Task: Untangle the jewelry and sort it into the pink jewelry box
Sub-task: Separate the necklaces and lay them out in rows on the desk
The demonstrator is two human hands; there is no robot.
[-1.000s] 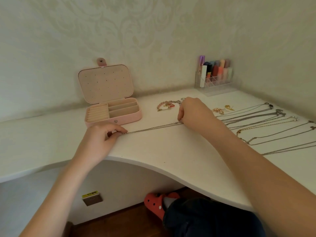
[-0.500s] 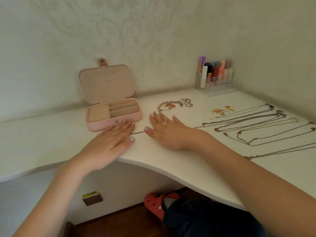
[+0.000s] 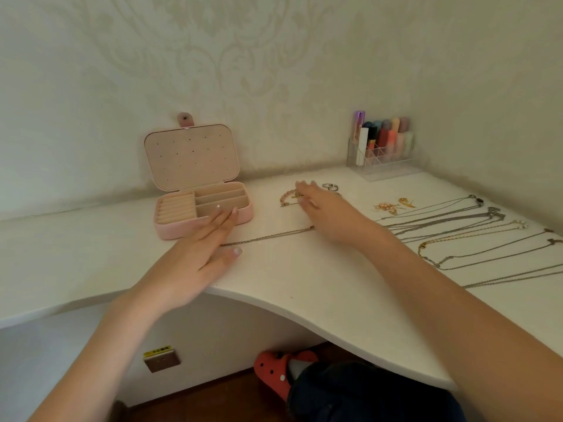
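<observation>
The pink jewelry box (image 3: pixel 170 231) stands open at the back left of the white desk (image 3: pixel 289 278), its lid upright and its compartments bare. My left hand (image 3: pixel 201 260) lies flat with straight fingers just in front of the box, fingertips at its front edge. A thin chain (image 3: pixel 268 236) stretches across the desk between my hands. My right hand (image 3: pixel 329 214) reaches forward with straight fingers over a pink beaded bracelet (image 3: pixel 288 199), holding nothing. Rings (image 3: pixel 330 187) lie just past it.
Several necklaces (image 3: pixel 457 223) lie spread in rows on the right of the desk, with gold earrings (image 3: pixel 393 205) behind them. A clear organiser of lipsticks (image 3: pixel 382 147) stands in the back corner. Walls close the back and right. My knee and a red shoe (image 3: pixel 274 373) show below.
Both hands let go of the chain and flattened on the desk. My right hand has since moved forward to the bracelet; my left hand shifted slightly toward the box.
</observation>
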